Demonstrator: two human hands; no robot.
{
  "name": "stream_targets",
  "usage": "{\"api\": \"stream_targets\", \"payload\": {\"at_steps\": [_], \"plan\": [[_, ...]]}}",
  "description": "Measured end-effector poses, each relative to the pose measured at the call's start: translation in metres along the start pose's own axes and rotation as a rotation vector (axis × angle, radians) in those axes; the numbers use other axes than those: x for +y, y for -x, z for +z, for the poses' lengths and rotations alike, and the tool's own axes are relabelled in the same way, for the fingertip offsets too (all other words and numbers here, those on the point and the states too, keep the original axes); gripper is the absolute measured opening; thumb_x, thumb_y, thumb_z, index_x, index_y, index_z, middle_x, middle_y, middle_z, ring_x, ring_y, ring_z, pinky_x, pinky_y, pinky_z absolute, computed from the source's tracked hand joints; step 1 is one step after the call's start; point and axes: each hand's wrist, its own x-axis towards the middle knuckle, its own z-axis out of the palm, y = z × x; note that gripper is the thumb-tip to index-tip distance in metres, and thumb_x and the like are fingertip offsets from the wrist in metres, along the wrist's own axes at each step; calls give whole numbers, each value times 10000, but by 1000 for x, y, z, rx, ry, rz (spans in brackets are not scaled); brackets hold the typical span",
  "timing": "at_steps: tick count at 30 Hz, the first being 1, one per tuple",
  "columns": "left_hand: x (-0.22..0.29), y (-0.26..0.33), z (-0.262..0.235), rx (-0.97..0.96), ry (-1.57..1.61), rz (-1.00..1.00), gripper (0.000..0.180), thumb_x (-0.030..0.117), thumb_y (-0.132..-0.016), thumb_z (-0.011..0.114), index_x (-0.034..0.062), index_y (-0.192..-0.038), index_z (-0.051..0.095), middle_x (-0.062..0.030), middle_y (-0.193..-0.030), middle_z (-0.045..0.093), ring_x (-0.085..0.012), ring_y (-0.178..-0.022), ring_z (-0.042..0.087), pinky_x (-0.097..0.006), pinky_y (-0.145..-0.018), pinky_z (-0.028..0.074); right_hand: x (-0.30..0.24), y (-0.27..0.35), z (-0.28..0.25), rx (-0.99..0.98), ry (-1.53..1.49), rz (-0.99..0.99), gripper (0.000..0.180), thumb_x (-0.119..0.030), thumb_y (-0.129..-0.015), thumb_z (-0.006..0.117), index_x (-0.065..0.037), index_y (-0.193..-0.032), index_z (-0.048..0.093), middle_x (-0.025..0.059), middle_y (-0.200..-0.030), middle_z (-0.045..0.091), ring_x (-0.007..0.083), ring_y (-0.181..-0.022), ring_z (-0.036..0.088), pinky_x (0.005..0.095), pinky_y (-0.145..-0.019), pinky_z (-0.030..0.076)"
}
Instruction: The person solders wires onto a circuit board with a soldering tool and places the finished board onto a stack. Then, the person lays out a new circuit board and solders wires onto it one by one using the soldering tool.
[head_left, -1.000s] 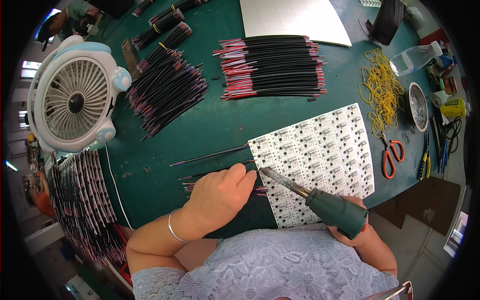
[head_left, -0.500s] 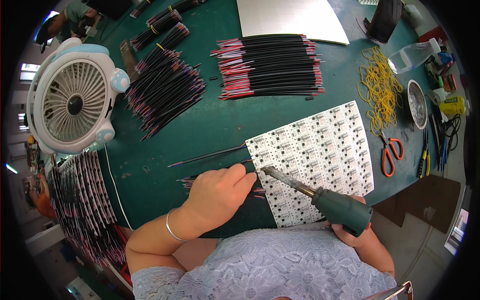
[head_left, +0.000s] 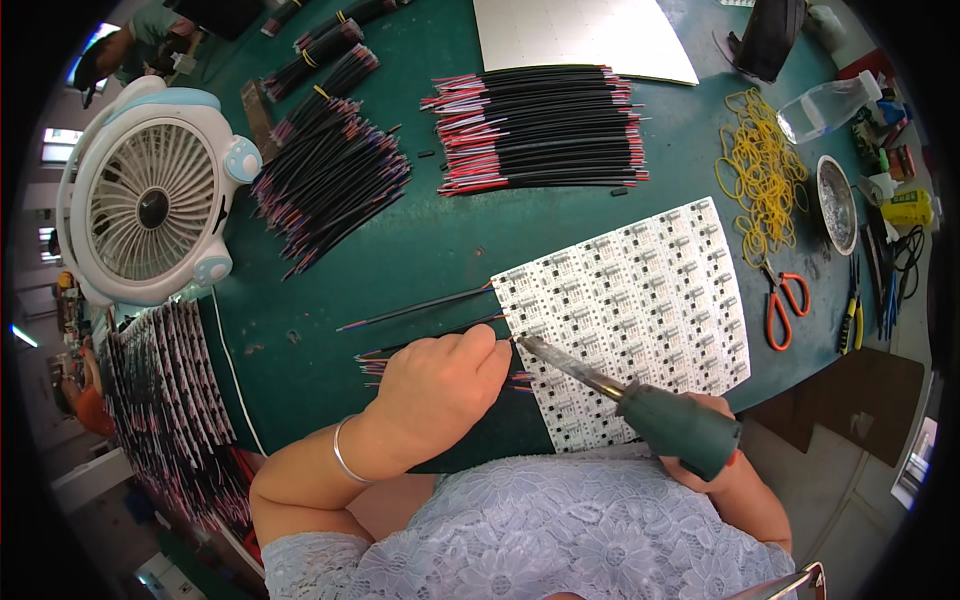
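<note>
My left hand (head_left: 437,392) is pinched closed at the left edge of a white circuit board panel (head_left: 625,320). A thin black cable (head_left: 455,327) with coloured wire ends runs beneath its fingers; the fingertips hide where they grip it. My right hand (head_left: 705,482) is wrapped round the dark green handle of a soldering iron (head_left: 675,428), which partly covers that hand. The iron slants across the panel, its tip by the left fingertips at the panel's edge. Another black cable (head_left: 420,307) reaches the panel's upper left edge, and more wire ends show beside my left hand.
Black cables with red and white ends (head_left: 560,130) lie beyond the panel, with a second cable pile (head_left: 335,180) to their left. A white fan (head_left: 150,205) stands at left. On the right are yellow rubber bands (head_left: 760,170), orange-handled scissors (head_left: 785,305) and a metal bowl (head_left: 835,205).
The soldering iron's handle and my right hand have shifted slightly left and down. My left hand stays at the panel edge, nearly unmoved.
</note>
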Motion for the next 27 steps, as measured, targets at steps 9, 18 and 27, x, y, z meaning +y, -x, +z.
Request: {"api": "stream_targets", "payload": {"at_steps": [9,18,27], "plan": [[-4,1,0,203,99,95,168,99,-779,652,43,-936,633,-55,-759,525,-215,-583,552,-323,-499,454,-8,30,24,701,-756,171,662,-434,-861,625,58,-1271,459,205,-1127,590,212,-647,632,306,-608,520],[18,9,-3,181,228,-13,333,-33,-723,675,51,-990,494,-103,-814,566,-292,-612,568,-343,-521,448,19,34,35,927,-824,75,573,-324,-884,570,86,-1261,438,241,-1088,582,219,-597,619,415,-814,528],[17,21,17,181,127,-72,256,-56,-610,689,63,-829,629,-64,-767,536,-242,-599,575,-321,-514,462,7,58,61,874,-904,99,665,-360,-837,680,42,-1296,416,209,-1132,578,217,-581,613,325,-521,524]]}}
